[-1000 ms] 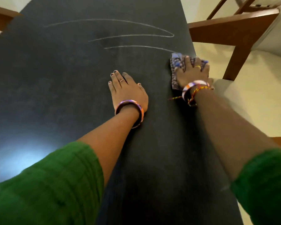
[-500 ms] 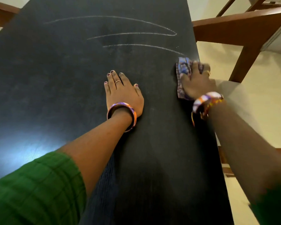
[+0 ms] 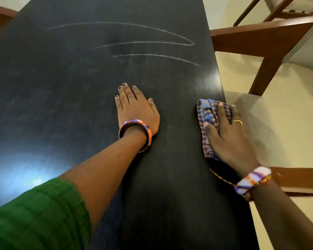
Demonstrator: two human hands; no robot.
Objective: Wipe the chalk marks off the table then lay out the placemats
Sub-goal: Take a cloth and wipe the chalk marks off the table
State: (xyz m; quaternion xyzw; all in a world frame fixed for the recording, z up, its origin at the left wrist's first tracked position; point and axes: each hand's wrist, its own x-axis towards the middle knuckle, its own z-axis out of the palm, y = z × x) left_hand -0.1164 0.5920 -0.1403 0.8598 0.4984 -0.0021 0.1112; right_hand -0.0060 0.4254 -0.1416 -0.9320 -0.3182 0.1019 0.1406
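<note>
Right hand: the right hand (image 3: 229, 136) pressed a patterned cloth (image 3: 207, 121) flat at the dark surface's (image 3: 61, 105) right edge.
Left hand: the left hand (image 3: 136, 109) lay open, palm down, holding nothing.
Chalk marks: three chalk marks (image 3: 145, 43) remained beyond both hands.

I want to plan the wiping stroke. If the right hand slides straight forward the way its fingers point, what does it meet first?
Only bare black tabletop, probably; the right hand presses the purple patterned cloth near the right edge, so the lowest white chalk line's right end lies roughly ahead.
</note>
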